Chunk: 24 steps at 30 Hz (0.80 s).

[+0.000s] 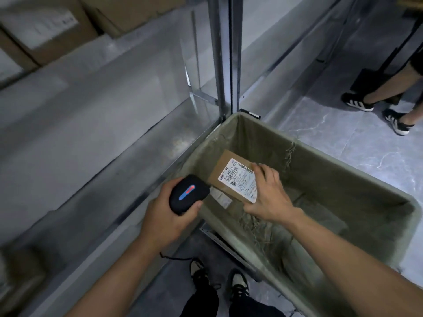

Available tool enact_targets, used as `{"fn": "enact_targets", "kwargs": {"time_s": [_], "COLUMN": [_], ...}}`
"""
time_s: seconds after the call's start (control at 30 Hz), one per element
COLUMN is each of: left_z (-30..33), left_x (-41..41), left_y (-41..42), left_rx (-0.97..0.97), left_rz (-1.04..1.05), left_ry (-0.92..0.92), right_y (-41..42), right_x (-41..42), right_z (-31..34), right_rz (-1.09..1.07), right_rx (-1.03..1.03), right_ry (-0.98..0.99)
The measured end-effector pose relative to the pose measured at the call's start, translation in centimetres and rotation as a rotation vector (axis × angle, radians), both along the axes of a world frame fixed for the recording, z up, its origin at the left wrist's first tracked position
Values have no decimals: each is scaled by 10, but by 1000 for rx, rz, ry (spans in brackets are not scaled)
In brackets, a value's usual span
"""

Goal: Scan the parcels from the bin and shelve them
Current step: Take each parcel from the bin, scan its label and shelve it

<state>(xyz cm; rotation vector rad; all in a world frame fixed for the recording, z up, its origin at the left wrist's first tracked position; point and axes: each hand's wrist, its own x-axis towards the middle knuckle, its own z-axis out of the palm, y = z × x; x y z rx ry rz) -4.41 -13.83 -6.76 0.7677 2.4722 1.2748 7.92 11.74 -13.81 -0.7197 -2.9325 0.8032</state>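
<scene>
A small brown cardboard parcel (229,172) with a white barcode label facing up is held over the olive fabric bin (343,170). My right hand (270,193) grips the parcel by its right edge, thumb on top at the near corner. My left hand (169,216) holds a black handheld scanner (188,194) with a red and blue light strip; its nose points at the parcel's label from the left. A second parcel's white label (220,199) shows just below the held one, mostly hidden.
Grey metal shelving (91,124) runs along the left, with an upright post (225,65) at the bin's far corner. Blurred cardboard boxes (52,28) sit on an upper shelf. Another person's legs and black shoes (375,106) stand at the right. My own shoes (217,284) are below.
</scene>
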Motion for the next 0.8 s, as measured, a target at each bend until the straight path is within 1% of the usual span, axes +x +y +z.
{"fn": "enact_targets", "kwargs": {"time_s": [0.17, 0.33, 0.43, 0.53, 0.63, 0.8], "left_z": [38, 57, 62, 65, 67, 73], "left_x": [1, -3, -3, -2, 3, 13], "left_y": [-32, -69, -93, -120, -149, -186], "left_rx": [-40, -105, -105, -151, -203, -223], "left_rz": [47, 65, 75, 63, 42, 23], "left_ry": [118, 198, 209, 238, 279, 357], "right_y": [-25, -50, -67, -86, -107, -138], "right_x": [-15, -26, -31, -36, -38, -44], "right_z": [34, 54, 65, 73, 80, 90], "right_rz": [110, 192, 264, 358, 449, 582], "right_rx": [-7, -5, 58, 136, 176, 229], "right_ry": [95, 135, 137, 139, 153, 147]}}
